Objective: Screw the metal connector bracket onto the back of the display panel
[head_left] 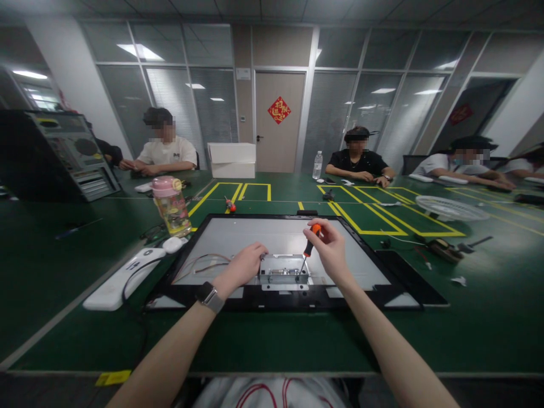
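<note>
In front of me a flat display panel with a black frame lies face down or face up, I cannot tell which. On its near middle part sits a silver metal bracket. My right hand grips an orange-and-black screwdriver, tilted slightly, its tip down at the bracket's right side. At the bracket's upper left corner, my left hand has its fingers drawn together on the metal. Thin wires run across the panel beside that hand. The screw under the tip is too small to make out.
Left of the panel are a white power strip and a pink-lidded bottle. A red-handled tool lies beyond. At right are a black slab and a tape measure. Several people sit across the green table.
</note>
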Demonstrator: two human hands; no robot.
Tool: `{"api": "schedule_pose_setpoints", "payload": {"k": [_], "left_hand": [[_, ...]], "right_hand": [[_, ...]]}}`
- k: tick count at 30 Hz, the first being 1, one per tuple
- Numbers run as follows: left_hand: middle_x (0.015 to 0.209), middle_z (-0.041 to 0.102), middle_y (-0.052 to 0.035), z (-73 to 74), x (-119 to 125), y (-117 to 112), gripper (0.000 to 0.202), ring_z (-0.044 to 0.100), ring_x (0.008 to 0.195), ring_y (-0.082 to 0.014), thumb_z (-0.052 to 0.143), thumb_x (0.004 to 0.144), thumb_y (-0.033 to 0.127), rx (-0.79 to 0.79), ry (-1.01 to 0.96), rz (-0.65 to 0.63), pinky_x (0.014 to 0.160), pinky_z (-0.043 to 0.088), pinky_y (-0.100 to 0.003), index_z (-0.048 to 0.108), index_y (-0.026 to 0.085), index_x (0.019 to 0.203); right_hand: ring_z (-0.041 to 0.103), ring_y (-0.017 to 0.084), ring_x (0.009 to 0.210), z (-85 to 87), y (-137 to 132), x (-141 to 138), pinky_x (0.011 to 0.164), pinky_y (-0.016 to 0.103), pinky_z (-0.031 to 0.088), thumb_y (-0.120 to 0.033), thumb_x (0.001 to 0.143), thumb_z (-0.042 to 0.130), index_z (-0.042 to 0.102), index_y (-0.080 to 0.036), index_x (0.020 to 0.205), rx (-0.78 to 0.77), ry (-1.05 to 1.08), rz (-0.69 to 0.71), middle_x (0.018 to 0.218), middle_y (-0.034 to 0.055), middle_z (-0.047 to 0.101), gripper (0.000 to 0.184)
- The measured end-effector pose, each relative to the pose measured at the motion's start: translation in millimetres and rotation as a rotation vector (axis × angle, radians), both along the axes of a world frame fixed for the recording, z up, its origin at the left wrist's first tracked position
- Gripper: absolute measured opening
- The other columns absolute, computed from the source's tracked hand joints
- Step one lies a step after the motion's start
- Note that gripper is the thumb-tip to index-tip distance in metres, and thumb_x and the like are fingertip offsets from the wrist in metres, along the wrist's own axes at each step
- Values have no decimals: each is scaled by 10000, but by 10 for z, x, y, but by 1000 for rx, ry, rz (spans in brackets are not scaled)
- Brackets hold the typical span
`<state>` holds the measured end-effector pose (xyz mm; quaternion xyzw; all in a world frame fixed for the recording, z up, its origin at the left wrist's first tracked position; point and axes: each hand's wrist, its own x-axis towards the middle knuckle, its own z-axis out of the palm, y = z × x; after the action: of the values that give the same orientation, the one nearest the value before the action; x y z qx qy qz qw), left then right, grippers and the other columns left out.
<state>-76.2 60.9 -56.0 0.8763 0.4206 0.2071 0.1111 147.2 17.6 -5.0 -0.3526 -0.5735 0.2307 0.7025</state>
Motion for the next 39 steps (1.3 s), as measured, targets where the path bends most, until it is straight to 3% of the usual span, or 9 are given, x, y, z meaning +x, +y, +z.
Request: {"api": "schedule_pose_setpoints", "payload": {"k": [3,6,10,17,21,25,28,33,39], "left_hand": [[1115,598,-90,-2,-3,2,370,574,1036,-181,355,835,14,-1,2,0,959,429,-304,603,151,1073],[1120,599,-92,8,-1,-5,365,575,1031,-183,355,841,21,-2,4,-1,961,430,-310,600,148,1079],[1108,604,-87,35,7,-27,370,574,1028,-180,366,822,9,-1,6,-2,958,430,-305,605,156,1063],[1118,599,-91,44,4,-40,371,578,1026,-180,358,830,18,-5,4,-2,956,431,-302,605,153,1072],[1124,599,-91,34,0,-32,376,573,1036,-180,362,827,11,-10,6,1,967,426,-305,601,149,1082],[1117,603,-87,37,6,-31,379,574,1032,-178,361,829,12,-15,7,3,961,431,-306,605,156,1080],[1121,600,-88,42,8,-35,384,575,1032,-177,356,829,12,-13,4,3,966,428,-304,605,155,1084],[1119,605,-83,45,3,-39,377,575,1035,-179,363,835,20,-13,1,7,959,432,-302,607,166,1082],[1114,600,-93,41,11,-37,370,570,1040,-181,359,835,12,-5,4,-3,966,424,-301,606,148,1076]], "right_hand": [[548,149,680,-18,9,16,643,290,482,-369,818,640,681,-226,864,-13,30,0,794,12,596,156],[608,179,757,-35,17,22,717,339,499,-384,895,517,681,-211,979,-38,113,114,857,45,656,253],[633,182,757,-28,20,13,728,346,507,-366,860,576,673,-220,1023,-55,109,139,867,40,680,240],[588,155,709,-58,84,62,649,272,482,-336,731,720,677,-239,810,-39,75,20,774,-4,618,132],[577,141,640,-71,108,80,606,267,485,-394,755,693,680,-225,811,-92,198,143,774,3,625,179],[632,180,748,-33,84,65,716,336,515,-441,797,636,704,-196,882,-145,297,288,908,62,692,268],[638,185,745,-16,72,60,754,368,511,-426,782,666,693,-211,927,-161,292,307,854,49,698,261],[588,149,673,-21,80,74,680,300,499,-387,728,715,677,-251,881,-169,261,322,742,-11,626,208],[626,187,755,17,62,64,736,342,501,-427,763,646,691,-223,922,-237,313,417,887,46,692,263]]}}
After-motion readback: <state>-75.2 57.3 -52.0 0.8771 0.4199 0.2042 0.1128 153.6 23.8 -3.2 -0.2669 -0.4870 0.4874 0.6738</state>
